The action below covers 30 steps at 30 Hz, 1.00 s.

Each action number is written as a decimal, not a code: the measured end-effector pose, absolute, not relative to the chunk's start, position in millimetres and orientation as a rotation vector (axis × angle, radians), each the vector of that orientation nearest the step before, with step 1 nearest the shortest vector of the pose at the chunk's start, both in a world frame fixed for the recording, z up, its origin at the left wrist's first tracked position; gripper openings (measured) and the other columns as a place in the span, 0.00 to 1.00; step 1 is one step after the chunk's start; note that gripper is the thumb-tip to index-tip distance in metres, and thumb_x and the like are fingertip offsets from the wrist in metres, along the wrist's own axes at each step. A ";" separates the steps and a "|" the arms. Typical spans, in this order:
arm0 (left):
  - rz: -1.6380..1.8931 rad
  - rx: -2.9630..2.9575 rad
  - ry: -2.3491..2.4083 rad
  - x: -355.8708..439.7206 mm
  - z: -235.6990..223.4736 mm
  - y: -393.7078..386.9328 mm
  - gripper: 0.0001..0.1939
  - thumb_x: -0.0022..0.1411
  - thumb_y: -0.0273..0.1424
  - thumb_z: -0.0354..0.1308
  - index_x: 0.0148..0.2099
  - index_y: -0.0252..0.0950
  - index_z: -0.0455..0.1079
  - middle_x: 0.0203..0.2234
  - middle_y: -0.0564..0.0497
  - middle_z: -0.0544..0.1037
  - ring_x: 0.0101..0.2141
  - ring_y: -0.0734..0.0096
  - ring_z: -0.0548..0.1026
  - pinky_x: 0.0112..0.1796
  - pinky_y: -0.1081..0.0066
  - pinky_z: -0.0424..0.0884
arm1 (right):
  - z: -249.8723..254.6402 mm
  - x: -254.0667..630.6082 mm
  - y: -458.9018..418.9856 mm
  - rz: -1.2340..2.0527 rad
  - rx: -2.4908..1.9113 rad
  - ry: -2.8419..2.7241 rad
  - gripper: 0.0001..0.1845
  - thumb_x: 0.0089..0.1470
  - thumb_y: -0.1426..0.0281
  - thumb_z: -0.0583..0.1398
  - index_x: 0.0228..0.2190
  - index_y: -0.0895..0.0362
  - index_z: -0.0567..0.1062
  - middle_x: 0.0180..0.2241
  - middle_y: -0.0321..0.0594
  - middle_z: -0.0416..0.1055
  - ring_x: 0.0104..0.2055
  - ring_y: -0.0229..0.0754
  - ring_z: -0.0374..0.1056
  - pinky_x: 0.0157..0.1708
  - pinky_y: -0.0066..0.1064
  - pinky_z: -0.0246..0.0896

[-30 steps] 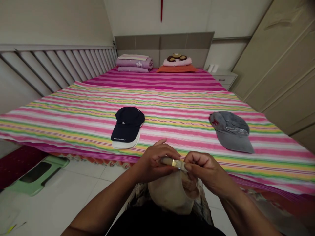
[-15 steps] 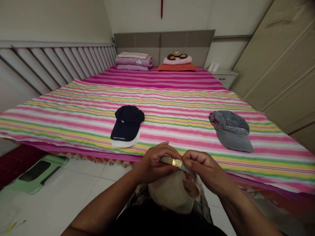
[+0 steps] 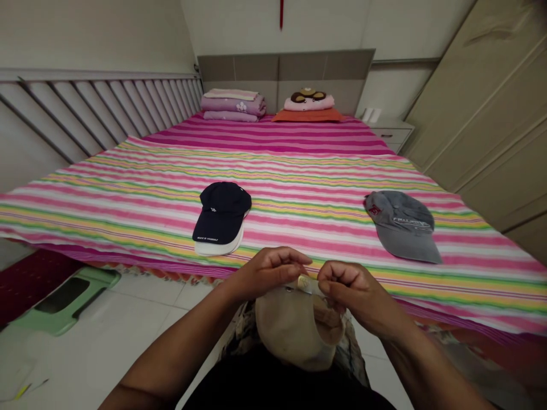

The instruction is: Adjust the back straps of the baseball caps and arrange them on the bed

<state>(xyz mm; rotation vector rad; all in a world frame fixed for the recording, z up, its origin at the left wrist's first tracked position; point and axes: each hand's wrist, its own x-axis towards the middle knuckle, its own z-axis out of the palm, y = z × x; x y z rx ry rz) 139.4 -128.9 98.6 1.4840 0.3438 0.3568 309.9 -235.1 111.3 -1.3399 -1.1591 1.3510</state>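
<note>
A beige cap [image 3: 286,327] hangs in front of my body, its back opening facing me and to the right. A strap with a shiny gold-coloured buckle [image 3: 306,283] runs across the top of that opening. My right hand [image 3: 356,290] pinches the strap just right of the buckle, thumb against curled fingers. On the other side, my left hand [image 3: 269,273] closes thumb and fingers at the cap's edge beside the buckle; its fingertips are partly hidden. Beyond the hands, a navy cap [image 3: 222,210] rests on a white cap [image 3: 217,249], and a grey cap [image 3: 404,225] lies farther right.
The caps lie on a bed with a striped sheet [image 3: 294,188]. Folded purple bedding [image 3: 233,105] and an orange pillow [image 3: 305,115] sit by the headboard [image 3: 256,71]. A green stool [image 3: 72,302] stands on the floor at left, a wardrobe [image 3: 491,108] at right.
My left hand has shifted slightly left and up, off the strap end it held by the buckle. The buckle has tilted and more of the beige cap's crown shows. My right hand has barely moved.
</note>
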 end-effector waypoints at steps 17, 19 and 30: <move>0.334 1.104 0.504 142.0 92.8 -122.9 0.15 0.42 0.36 0.65 0.23 0.30 0.66 0.16 0.56 0.65 0.17 0.83 0.60 0.20 0.78 0.54 | 91.2 325.5 -225.9 1.665 -1.083 -0.993 0.20 0.48 0.54 0.59 0.28 0.61 0.72 0.20 0.35 0.67 0.20 0.32 0.59 0.21 0.23 0.51; 0.427 1.013 0.514 142.7 92.6 -118.8 0.15 0.40 0.35 0.66 0.22 0.30 0.66 0.15 0.56 0.66 0.17 0.83 0.61 0.21 0.78 0.57 | 77.5 332.4 -222.0 1.712 -1.054 -0.970 0.23 0.43 0.53 0.63 0.29 0.62 0.73 0.23 0.37 0.69 0.23 0.34 0.62 0.23 0.24 0.54; 0.472 1.247 0.199 142.0 121.9 -84.5 0.16 0.38 0.37 0.64 0.29 0.32 0.69 0.21 0.50 0.72 0.23 0.69 0.71 0.27 0.68 0.68 | 105.3 338.9 -219.1 1.309 -0.898 -0.504 0.20 0.24 0.57 0.71 0.21 0.53 0.73 0.18 0.31 0.67 0.18 0.34 0.60 0.21 0.26 0.57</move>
